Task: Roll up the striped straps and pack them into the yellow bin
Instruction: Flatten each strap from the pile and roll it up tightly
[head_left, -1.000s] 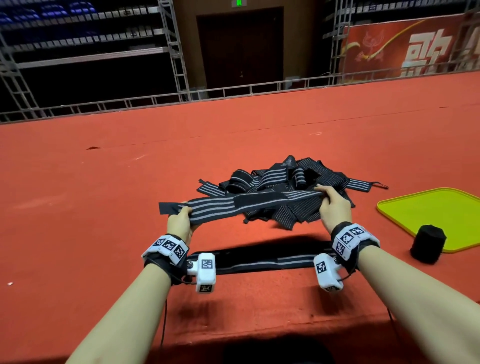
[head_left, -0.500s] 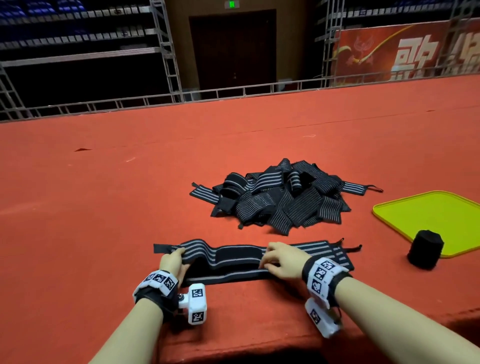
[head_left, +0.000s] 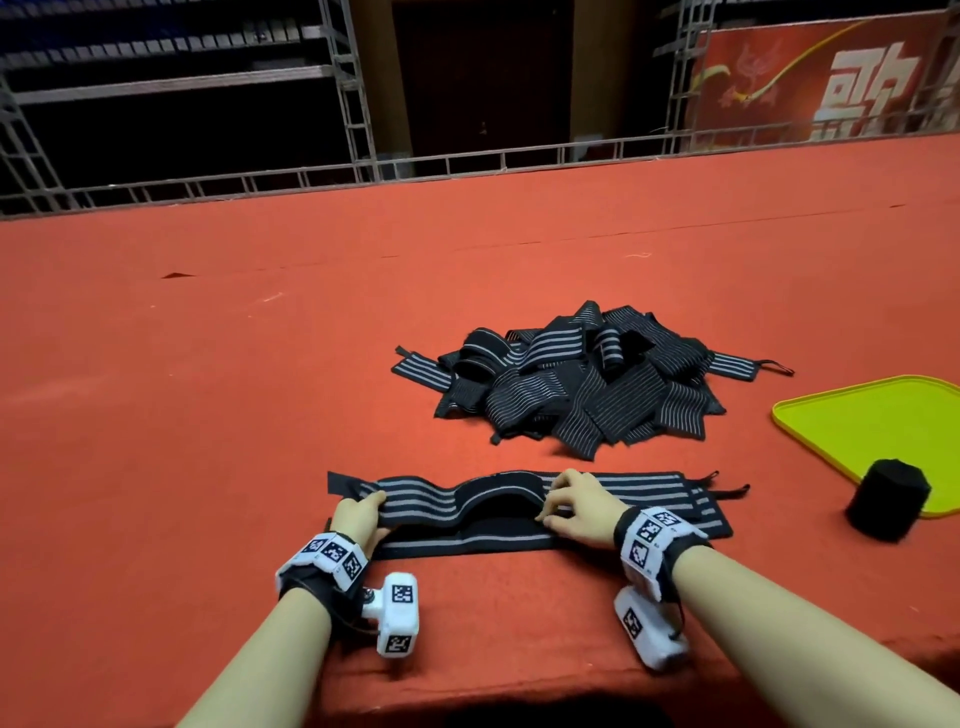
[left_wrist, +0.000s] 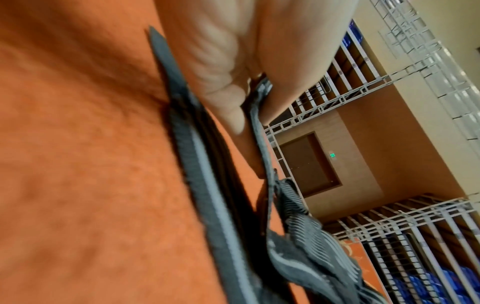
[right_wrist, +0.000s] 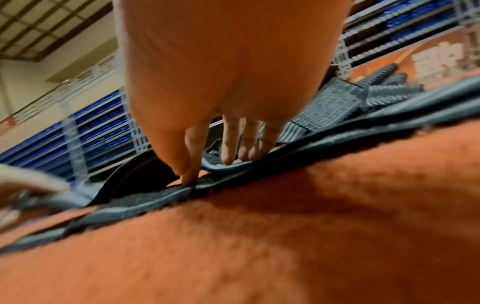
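Two black straps with grey stripes lie side by side near the table's front edge. The upper striped strap (head_left: 426, 499) arches up in its middle. My left hand (head_left: 358, 519) pinches its left end, and in the left wrist view thumb and finger of that left hand (left_wrist: 221, 72) close on the strap's edge (left_wrist: 262, 144). My right hand (head_left: 576, 512) rests on the strap right of the arch, with straight fingers (right_wrist: 230, 144) pressing the fabric (right_wrist: 337, 139). The lower strap (head_left: 467, 543) lies flat under both hands. The yellow bin (head_left: 883, 431), a shallow tray, sits at the right.
A loose pile of striped straps (head_left: 571, 384) lies mid-table behind my hands. A rolled black strap (head_left: 888, 499) stands on end against the bin's near corner. Red cloth covers the table (head_left: 208, 415); its front edge runs just below my wrists. Metal railings stand beyond the far edge.
The strap held stretched in the air a second ago now lies on the table beside the other one. My right hand let go of its end and presses mid-strap, which has arched up.
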